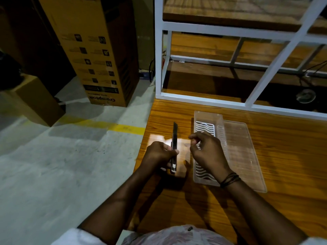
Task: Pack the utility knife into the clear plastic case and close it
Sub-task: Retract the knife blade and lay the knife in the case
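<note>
Left hand grip clamped on slim black utility knife, left of open clear plastic case; right hand hovers over case, fingers loosely curled, empty

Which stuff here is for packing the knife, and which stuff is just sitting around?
For the job: utility knife in the left hand; open clear plastic case with its lid.

Just around: cardboard boxes, white frame.
</note>
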### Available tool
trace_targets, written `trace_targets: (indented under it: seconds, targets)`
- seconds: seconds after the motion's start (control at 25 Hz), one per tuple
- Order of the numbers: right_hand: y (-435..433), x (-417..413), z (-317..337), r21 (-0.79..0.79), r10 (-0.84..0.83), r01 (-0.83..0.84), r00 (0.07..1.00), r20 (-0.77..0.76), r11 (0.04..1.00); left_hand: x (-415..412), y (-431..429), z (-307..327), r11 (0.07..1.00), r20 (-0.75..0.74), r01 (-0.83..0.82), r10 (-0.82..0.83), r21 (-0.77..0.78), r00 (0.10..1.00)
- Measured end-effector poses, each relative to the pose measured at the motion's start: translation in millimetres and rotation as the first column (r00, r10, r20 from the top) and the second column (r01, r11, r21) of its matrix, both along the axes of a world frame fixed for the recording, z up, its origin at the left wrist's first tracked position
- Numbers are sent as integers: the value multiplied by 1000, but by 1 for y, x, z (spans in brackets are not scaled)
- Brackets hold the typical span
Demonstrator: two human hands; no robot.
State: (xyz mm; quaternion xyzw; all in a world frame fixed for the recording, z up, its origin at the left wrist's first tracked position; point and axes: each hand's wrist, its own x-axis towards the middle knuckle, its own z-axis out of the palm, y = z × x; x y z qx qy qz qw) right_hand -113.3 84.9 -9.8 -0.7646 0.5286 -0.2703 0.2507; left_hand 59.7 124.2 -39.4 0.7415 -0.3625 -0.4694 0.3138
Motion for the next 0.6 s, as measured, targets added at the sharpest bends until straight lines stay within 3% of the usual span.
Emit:
trace_targets:
  seconds: [0.12, 0.32, 0.6]
  targets:
    - [-7, 1, 3, 127, -83, 64, 985, 153, 990, 3, 4, 11, 989, -176, -68, 44, -133, 983]
    - [-21, 13, 20, 407, -234, 28, 853, 467, 913, -7, -2, 30, 961, -252, -54, -17, -272, 968]
    - [-31, 23, 35, 386, -228, -2, 804, 550, 923, -15, -2, 38, 936, -222, -11, -72, -352, 973]
